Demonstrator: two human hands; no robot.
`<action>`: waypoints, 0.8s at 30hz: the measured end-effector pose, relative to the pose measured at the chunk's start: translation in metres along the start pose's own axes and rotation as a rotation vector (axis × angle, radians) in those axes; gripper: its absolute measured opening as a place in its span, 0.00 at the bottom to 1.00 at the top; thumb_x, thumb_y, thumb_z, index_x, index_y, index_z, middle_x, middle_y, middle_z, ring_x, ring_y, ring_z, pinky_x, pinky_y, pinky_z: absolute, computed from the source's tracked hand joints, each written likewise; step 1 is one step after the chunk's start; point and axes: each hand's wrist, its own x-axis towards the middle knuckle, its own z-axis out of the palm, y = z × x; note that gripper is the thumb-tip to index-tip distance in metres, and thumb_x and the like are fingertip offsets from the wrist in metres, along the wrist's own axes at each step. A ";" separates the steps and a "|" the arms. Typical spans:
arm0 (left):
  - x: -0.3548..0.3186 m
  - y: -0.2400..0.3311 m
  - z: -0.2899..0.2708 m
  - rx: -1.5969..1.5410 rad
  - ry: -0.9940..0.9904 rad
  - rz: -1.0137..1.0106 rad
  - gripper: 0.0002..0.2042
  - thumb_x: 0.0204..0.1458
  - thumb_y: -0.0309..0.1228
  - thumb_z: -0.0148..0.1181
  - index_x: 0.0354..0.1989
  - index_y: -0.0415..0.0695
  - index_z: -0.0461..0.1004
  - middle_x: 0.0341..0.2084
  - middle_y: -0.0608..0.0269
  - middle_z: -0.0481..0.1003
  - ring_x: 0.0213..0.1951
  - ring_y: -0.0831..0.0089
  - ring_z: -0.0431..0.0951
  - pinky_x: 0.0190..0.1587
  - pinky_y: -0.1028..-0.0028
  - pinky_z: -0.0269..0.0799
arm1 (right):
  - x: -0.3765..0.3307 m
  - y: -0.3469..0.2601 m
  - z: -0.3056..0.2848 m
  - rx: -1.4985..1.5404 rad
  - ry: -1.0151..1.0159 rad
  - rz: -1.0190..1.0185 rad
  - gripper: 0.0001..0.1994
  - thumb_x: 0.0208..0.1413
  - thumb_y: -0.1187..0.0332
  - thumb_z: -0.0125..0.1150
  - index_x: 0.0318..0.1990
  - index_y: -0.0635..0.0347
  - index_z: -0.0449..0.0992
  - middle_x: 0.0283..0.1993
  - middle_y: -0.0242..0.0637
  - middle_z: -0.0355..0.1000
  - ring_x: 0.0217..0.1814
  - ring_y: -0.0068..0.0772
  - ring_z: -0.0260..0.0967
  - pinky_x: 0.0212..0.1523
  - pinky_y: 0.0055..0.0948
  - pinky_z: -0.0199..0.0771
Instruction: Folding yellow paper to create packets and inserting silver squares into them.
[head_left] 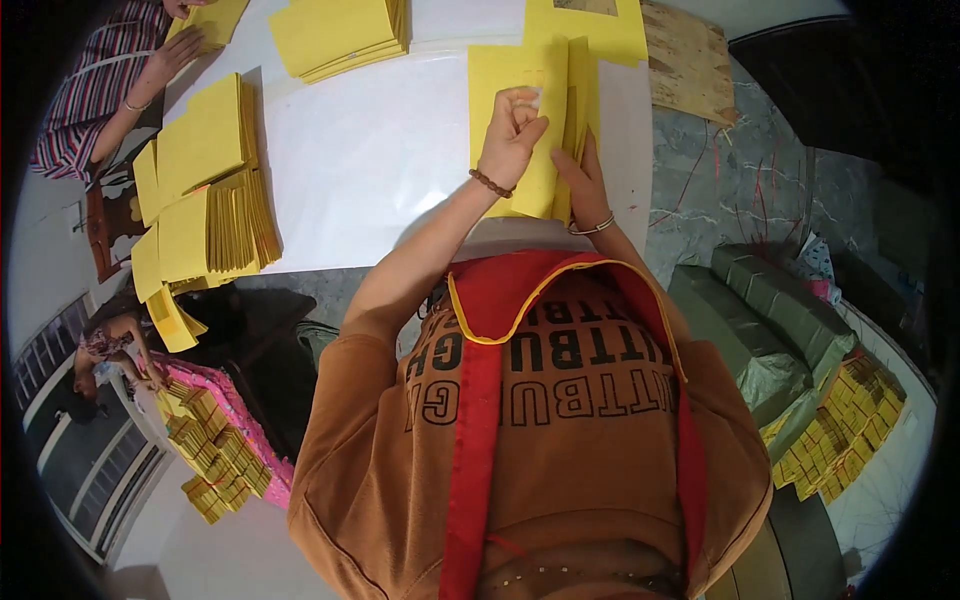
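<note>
A folded stack of yellow paper (540, 190) lies at the table's right end, in front of me. My left hand (512, 138) rests over it with the fingers curled in. A small white piece (537, 98), too small to identify, shows at those fingertips. My right hand (585, 185) grips the raised right edge of the yellow paper, with its thumb on the near face and its fingers partly hidden behind. Under the stack and beyond it lie more flat yellow sheets (610, 30).
Piles of folded yellow paper (205, 140) stand along the white table's (350, 170) left side, another pile (340, 35) at the back. A co-worker's hand (180, 50) handles yellow paper at far left. Green wrapped bundles (770, 310) sit on the right; a wooden board (690, 65) lies beyond.
</note>
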 end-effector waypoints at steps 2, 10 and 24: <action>-0.002 0.000 -0.001 0.041 -0.021 0.056 0.09 0.51 0.20 0.49 0.41 0.40 0.69 0.20 0.73 0.62 0.21 0.86 0.59 0.27 0.85 0.57 | 0.000 0.001 0.003 0.005 -0.001 -0.014 0.33 0.51 0.72 0.54 0.62 0.63 0.44 0.57 0.39 0.55 0.57 0.28 0.55 0.55 0.26 0.58; 0.005 0.025 -0.004 0.141 -0.225 -0.132 0.17 0.51 0.25 0.53 0.51 0.40 0.64 0.19 0.71 0.62 0.22 0.84 0.66 0.25 0.83 0.63 | 0.002 0.006 0.003 -0.107 -0.026 -0.071 0.39 0.47 0.70 0.59 0.62 0.67 0.41 0.57 0.43 0.54 0.58 0.31 0.55 0.55 0.28 0.60; 0.012 0.020 -0.001 0.164 -0.189 -0.093 0.15 0.47 0.27 0.60 0.41 0.38 0.65 0.19 0.74 0.59 0.16 0.86 0.61 0.15 0.84 0.60 | 0.002 0.007 0.002 -0.191 -0.032 -0.086 0.44 0.41 0.70 0.65 0.62 0.67 0.40 0.53 0.42 0.57 0.51 0.30 0.61 0.50 0.28 0.64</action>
